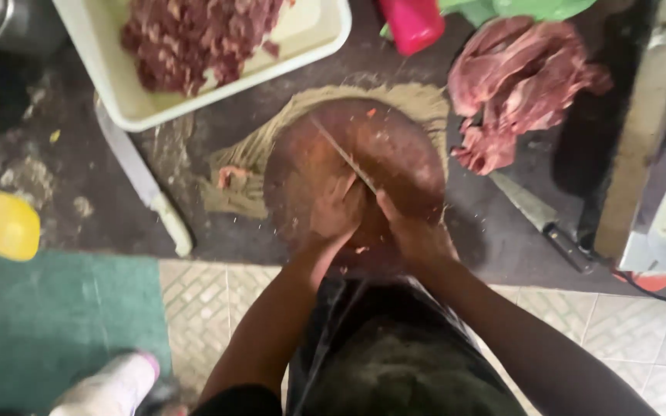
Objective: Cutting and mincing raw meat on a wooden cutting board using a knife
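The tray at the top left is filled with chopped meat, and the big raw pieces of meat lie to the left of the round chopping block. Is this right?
Not quite. The head view shows the big raw pieces of meat lying to the right of the round chopping block, not the left. The tray at the top left does hold chopped meat.

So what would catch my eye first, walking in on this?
Probably the round wooden chopping block in the middle, where the right hand holds a long knife and the left hand rests on the block beside it. Next, the pile of raw red meat at upper right, and the pale tray of chopped meat at upper left.
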